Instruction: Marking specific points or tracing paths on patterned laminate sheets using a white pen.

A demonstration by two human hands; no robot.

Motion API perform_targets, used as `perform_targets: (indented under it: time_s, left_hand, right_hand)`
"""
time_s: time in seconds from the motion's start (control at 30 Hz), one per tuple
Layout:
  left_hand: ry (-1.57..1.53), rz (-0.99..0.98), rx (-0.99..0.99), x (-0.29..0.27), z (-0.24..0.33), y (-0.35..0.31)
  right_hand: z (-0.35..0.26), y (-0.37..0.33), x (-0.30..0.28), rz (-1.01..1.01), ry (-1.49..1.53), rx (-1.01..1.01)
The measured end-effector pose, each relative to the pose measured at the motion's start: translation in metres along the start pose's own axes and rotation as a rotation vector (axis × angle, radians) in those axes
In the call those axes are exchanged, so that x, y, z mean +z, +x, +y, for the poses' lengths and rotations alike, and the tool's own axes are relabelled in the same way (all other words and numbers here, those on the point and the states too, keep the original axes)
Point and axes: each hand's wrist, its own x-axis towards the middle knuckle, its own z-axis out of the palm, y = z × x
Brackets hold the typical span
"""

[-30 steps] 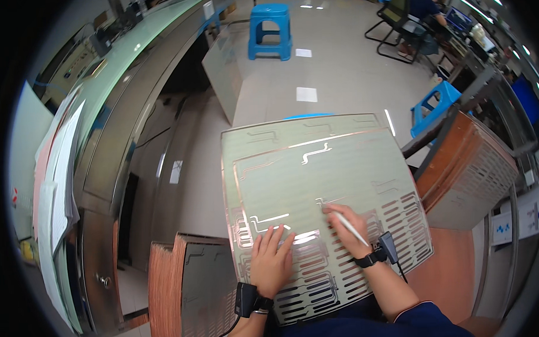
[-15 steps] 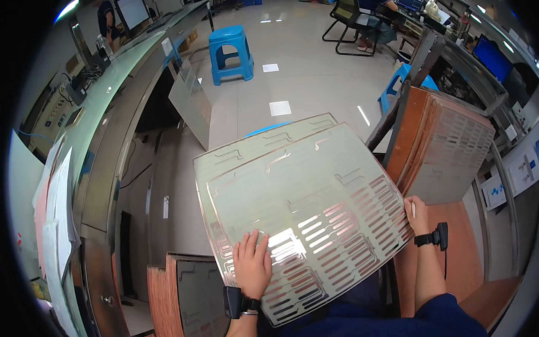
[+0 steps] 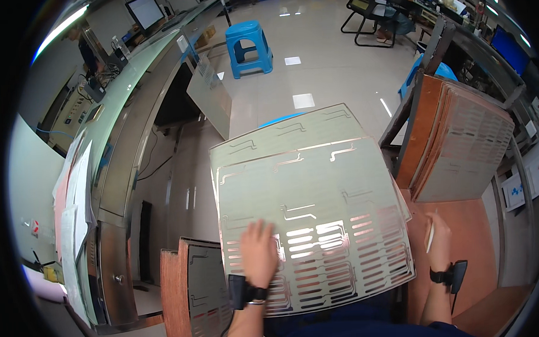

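A large pale grey-green circuit board panel [image 3: 317, 184] with shiny copper traces and slots lies in front of me. It overlaps a similar panel [image 3: 289, 128], which shows beyond its far edge. My left hand [image 3: 259, 255] rests on the top panel's left part, fingers stretched out and slightly blurred. Just off the panel's right edge, my right hand [image 3: 440, 237] is closed around a thin white pen-like stick [image 3: 430, 236]. A bit of blue [image 3: 279, 119] shows at the panels' far edge; what supports them is mostly hidden.
Copper-edged panels [image 3: 176, 290] stand upright at lower left. More panels [image 3: 464, 141] lean in a metal rack [image 3: 418, 80] at right, above a copper-coloured board [image 3: 463, 268]. A glass-topped bench [image 3: 119, 93] runs along the left. A blue stool [image 3: 249, 48] stands ahead; someone sits far right.
The top panel has turned slightly and now sits squarer to me. My right hand has come off its right edge, still holding the stick. The view has shifted.
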Motion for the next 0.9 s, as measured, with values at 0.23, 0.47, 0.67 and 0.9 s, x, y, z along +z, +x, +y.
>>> perform_targets:
  time_s: [0.23, 0.47, 0.67, 0.9]
  left_hand:
    - [-0.225, -0.096, 0.283, 0.041, 0.065, 0.009]
    - [-0.226, -0.095, 0.283, 0.044, 0.064, 0.009]
    - [-0.247, -0.059, 0.26, 0.045, 0.061, 0.007]
    - [-0.219, -0.076, 0.255, 0.045, 0.064, 0.008]
  right_hand:
    - [-0.096, 0.03, 0.049, -0.271, 0.587, -0.27]
    - [-0.152, 0.023, 0.121, -0.451, 0.741, -0.39]
    - [-0.15, 0.021, 0.129, -0.421, 0.751, -0.472]
    - [-0.149, 0.022, 0.129, -0.453, 0.731, -0.462]
